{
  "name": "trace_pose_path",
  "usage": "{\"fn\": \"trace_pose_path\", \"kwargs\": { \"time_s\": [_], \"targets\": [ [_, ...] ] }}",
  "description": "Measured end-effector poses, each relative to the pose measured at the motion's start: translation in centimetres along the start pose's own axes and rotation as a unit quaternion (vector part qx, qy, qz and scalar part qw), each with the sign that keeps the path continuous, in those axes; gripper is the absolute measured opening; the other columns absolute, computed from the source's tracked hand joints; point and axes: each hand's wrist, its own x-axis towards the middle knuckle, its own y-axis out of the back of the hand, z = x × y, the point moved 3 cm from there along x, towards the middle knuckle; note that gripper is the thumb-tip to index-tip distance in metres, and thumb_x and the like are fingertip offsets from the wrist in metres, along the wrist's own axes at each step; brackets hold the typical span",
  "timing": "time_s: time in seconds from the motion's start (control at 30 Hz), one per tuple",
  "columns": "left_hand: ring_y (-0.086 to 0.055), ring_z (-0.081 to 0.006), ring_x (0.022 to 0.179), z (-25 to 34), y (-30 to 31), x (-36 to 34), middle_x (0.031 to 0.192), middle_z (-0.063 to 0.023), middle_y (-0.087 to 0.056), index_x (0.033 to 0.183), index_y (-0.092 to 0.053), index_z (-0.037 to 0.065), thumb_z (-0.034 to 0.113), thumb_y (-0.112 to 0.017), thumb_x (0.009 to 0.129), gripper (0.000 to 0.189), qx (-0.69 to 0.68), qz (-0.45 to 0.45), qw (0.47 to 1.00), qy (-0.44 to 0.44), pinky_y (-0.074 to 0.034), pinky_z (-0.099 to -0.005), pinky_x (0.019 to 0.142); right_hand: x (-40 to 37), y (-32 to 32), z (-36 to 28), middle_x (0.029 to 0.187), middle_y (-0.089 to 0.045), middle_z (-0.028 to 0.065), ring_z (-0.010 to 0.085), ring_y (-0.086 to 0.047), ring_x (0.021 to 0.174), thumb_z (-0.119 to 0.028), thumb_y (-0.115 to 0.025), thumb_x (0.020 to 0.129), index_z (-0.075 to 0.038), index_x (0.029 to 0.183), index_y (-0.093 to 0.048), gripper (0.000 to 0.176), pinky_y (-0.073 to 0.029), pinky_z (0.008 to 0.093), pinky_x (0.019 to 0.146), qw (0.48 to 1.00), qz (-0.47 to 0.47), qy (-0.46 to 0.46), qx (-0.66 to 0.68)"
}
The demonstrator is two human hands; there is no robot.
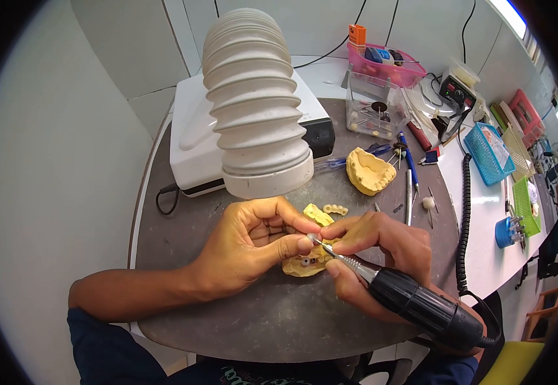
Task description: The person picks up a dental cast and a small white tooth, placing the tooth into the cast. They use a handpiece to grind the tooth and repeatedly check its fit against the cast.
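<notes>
Grey surface (227, 321) is lying under me; my left hand (253, 244) is pinching a small piece (308, 239), and my right hand (375, 250), at its 3 o'clock, is gripping the handpiece (414, 301).

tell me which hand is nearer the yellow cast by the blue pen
Right. The right hand lies just below the cast; the left hand sits farther off, lower left.

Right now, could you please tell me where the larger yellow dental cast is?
In the head view the cast lies on the table, right of the ribbed white hose, beyond the right hand, beside the blue-handled tool.
</notes>
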Motion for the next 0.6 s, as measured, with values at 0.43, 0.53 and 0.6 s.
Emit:
{"fn": "trace_pose_path", "kwargs": {
  "time_s": [0.43, 0.53, 0.6],
  "targets": [
    [-0.067, -0.0153, 0.099, 0.04, -0.06, -0.03, 0.108, -0.0144, -0.067, 0.102, -0.062, 0.000, 0.000, -0.066, 0.091, 0.011, -0.002, 0.000, 1.000, 0.009, -0.056, -0.0284, 0.090, 0.08, 0.03, 0.03, 0.085, -0.070, 0.0134, 0.0238, -0.073, 0.078, -0.004, -0.076, 0.071, -0.001, 0.085, -0.064, 0.020, -0.058, 0.0303, 0.071, 1.000, -0.004, 0.004, -0.004],
    [-0.066, -0.0147, 0.098, 0.03, -0.09, -0.03, 0.108, -0.0141, -0.067, 0.102, -0.062, 0.000, 0.000, -0.066, 0.091, 0.012, -0.006, 0.000, 1.000, 0.002, -0.056, -0.0281, 0.089, 0.06, -0.02, -0.02, 0.085, -0.070, 0.0135, 0.0238, -0.073, 0.078, -0.004, -0.076, 0.071, -0.001, 0.086, -0.063, 0.020, -0.058, 0.0303, 0.071, 1.000, -0.002, 0.002, -0.006],
    [-0.066, -0.0145, 0.097, 0.05, -0.09, -0.11, 0.108, -0.0139, -0.067, 0.102, -0.062, 0.000, 0.000, -0.066, 0.091, 0.012, -0.008, 0.001, 1.000, 0.005, -0.056, -0.0277, 0.089, 0.05, 0.01, -0.05, 0.085, -0.070, 0.0135, 0.0238, -0.073, 0.078, -0.004, -0.076, 0.071, 0.000, 0.086, -0.063, 0.020, -0.058, 0.0303, 0.071, 1.000, 0.003, -0.004, -0.007]
  ]
}}
